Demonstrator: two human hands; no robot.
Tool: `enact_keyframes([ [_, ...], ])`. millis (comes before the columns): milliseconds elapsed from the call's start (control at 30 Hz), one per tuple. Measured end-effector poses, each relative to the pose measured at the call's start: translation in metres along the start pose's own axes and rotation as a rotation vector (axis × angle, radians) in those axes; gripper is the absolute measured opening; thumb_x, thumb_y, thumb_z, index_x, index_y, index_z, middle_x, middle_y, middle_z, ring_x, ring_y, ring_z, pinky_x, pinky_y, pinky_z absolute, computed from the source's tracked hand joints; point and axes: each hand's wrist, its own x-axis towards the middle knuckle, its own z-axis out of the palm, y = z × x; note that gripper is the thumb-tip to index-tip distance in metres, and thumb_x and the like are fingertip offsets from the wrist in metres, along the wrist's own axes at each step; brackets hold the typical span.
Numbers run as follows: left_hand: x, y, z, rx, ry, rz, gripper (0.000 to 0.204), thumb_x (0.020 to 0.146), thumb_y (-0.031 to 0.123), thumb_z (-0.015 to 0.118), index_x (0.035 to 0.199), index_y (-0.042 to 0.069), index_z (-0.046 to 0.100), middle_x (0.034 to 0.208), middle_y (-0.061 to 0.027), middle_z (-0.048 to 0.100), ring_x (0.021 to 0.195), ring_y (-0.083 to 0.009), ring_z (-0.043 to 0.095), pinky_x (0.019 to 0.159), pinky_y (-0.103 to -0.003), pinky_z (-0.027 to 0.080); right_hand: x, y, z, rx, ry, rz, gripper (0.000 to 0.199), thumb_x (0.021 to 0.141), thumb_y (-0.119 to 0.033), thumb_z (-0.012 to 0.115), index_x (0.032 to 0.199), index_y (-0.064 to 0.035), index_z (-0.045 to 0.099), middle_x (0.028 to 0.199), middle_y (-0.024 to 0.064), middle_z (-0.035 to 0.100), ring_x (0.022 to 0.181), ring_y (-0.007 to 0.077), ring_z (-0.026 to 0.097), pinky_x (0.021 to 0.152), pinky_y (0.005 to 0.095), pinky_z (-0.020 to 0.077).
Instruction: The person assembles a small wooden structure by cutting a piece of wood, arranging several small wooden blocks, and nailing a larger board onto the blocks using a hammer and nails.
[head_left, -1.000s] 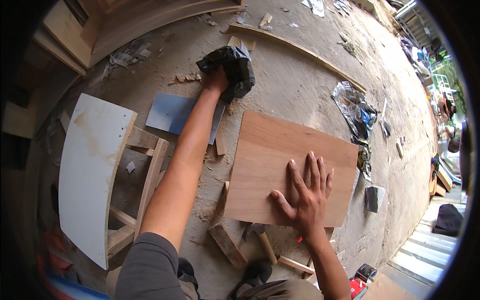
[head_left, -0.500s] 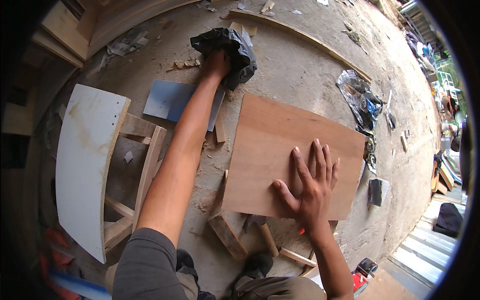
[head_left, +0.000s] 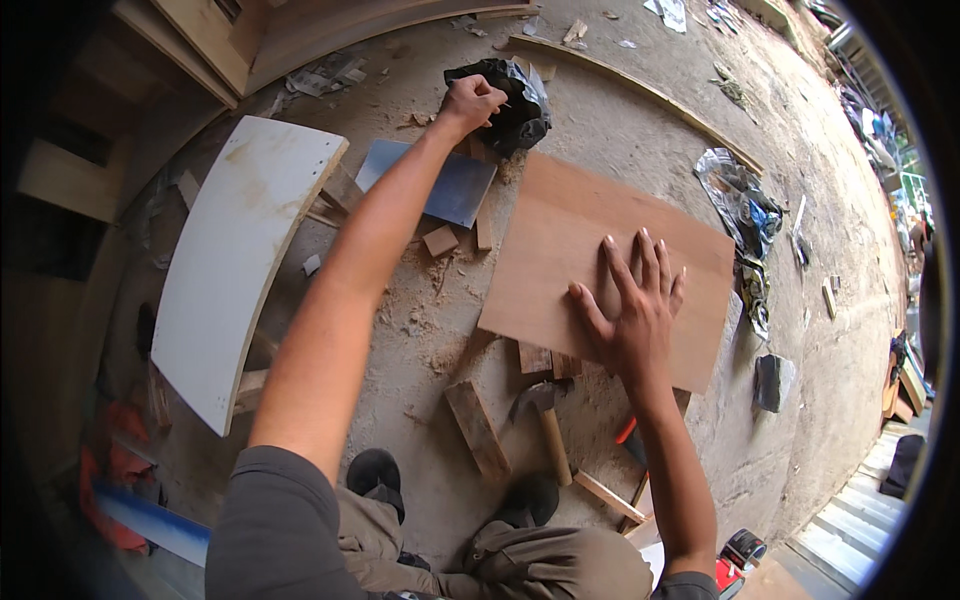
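My left hand (head_left: 468,100) reaches far forward, its fingers closed beside a crumpled black plastic bag (head_left: 510,98) on the dusty concrete floor; whether it holds anything small I cannot tell. My right hand (head_left: 632,305) lies flat with fingers spread on a brown plywood sheet (head_left: 560,245) that rests on wood blocks on the floor. A grey-blue panel (head_left: 455,190) lies just left of the plywood, under my left forearm.
A curved white board (head_left: 235,255) lies on a wooden frame at left. Wood blocks (head_left: 478,428) and a hammer (head_left: 545,425) lie near my feet. A long thin strip (head_left: 650,95), foil wrappers (head_left: 735,200) and scraps are scattered beyond the plywood. Steps (head_left: 860,520) show at lower right.
My left hand has pulled back slightly from the black bag and closed into a fist. My right hand stays flat on the plywood.
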Motion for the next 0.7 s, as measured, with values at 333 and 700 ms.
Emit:
enact_keyframes([
  [333, -0.165, 0.117, -0.051, -0.173, -0.362, -0.032, 0.02, 0.09, 0.018, 0.073, 0.104, 0.006, 0.065, 0.097, -0.0063, 0.073, 0.083, -0.0105, 0.068, 0.072, -0.025, 0.053, -0.004, 0.012, 0.009, 0.019, 0.112, -0.025, 0.06, 0.09, -0.056, 0.06, 0.138, -0.0195, 0.058, 0.15, 0.0209, 0.044, 0.141, 0.0412, 0.038, 0.114, 0.0651, 0.0198],
  [700, -0.323, 0.101, -0.008, -0.254, 0.049, 0.313, 0.016, 0.096, 0.001, 0.06, 0.11, 0.0, 0.068, 0.089, -0.0029, 0.066, 0.086, -0.0105, 0.066, 0.079, -0.025, 0.055, -0.004, 0.019, 0.019, -0.031, 0.125, -0.067, 0.059, 0.092, -0.059, 0.057, 0.136, -0.0201, 0.06, 0.149, 0.0187, 0.048, 0.141, 0.0363, 0.04, 0.114, 0.065, 0.0219],
])
